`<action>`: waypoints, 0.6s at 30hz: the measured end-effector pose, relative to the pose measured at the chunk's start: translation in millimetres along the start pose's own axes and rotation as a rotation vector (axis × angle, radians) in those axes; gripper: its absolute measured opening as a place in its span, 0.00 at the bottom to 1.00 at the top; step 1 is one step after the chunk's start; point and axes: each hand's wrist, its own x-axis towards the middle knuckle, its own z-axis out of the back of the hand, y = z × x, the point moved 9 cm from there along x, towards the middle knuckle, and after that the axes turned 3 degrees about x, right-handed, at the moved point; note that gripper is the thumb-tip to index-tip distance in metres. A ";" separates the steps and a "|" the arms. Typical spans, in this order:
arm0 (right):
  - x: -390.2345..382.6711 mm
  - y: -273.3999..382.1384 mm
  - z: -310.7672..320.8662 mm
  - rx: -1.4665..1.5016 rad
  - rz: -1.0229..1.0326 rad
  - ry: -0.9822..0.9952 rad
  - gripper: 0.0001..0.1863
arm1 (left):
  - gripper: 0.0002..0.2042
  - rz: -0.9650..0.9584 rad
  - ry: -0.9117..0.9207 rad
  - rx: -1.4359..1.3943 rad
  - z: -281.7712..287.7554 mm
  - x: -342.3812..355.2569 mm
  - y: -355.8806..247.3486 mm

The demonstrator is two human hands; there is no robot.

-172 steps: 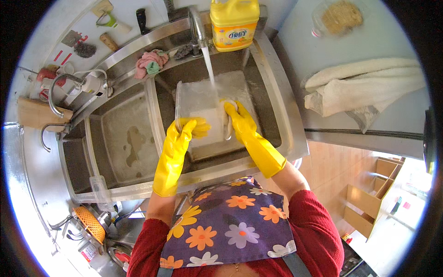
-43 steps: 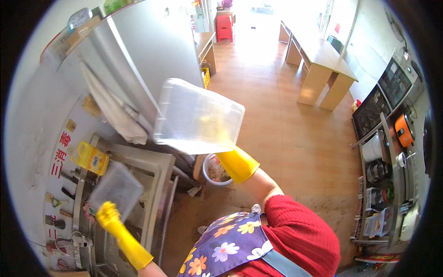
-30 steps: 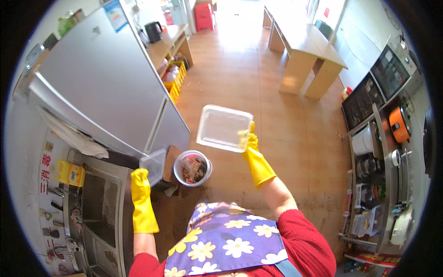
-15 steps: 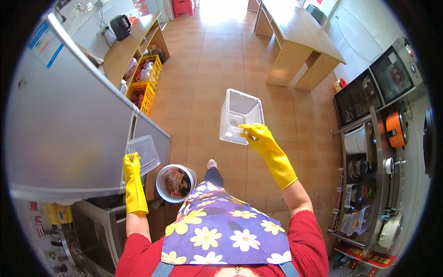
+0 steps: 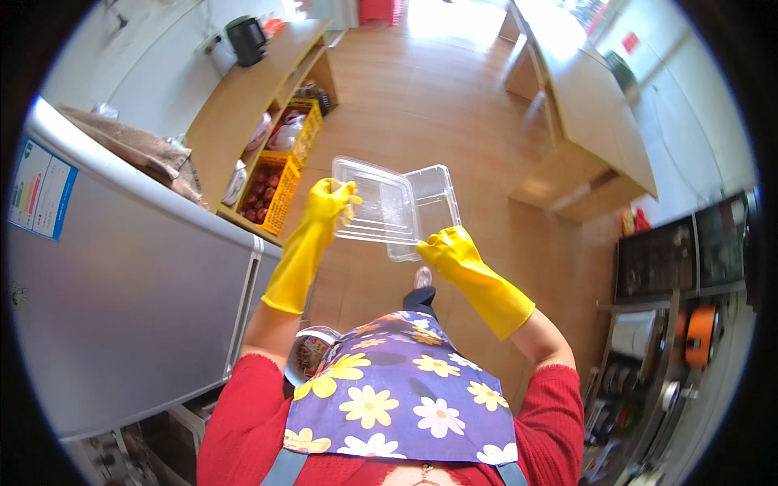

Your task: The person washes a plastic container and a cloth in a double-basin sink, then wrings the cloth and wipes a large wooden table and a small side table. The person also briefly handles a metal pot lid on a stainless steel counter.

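Head view shows both yellow-gloved hands raised over the tiled floor [image 5: 381, 105]. The left hand [image 5: 331, 204] has its grip clamped on the left edge of a clear plastic lid [image 5: 377, 202]; the right hand [image 5: 452, 248] has its grip clamped on the near rim of a clear box [image 5: 436, 193]. Held out ahead of the apron [image 5: 405, 389], the lid partly overlaps the box; whether they touch, I cannot tell. Left of them stands a grey fridge [image 5: 146, 300], with a waste bin [image 5: 297, 356] beside the apron.
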 end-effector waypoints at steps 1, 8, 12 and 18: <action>21.2 -9.6 -3.7 0.012 0.030 0.027 0.08 | 0.09 0.021 -0.060 -0.032 1.9 19.7 3.9; 177.6 -59.4 -20.7 0.092 0.366 0.176 0.12 | 0.12 0.188 -0.479 0.561 78.5 113.2 -3.3; 264.3 -56.3 -3.8 0.140 0.606 0.102 0.10 | 0.10 0.133 -0.719 0.561 149.8 121.7 -16.7; 384.2 -3.6 13.1 0.355 0.869 -0.008 0.13 | 0.08 0.118 -0.936 -0.132 253.2 83.6 -5.6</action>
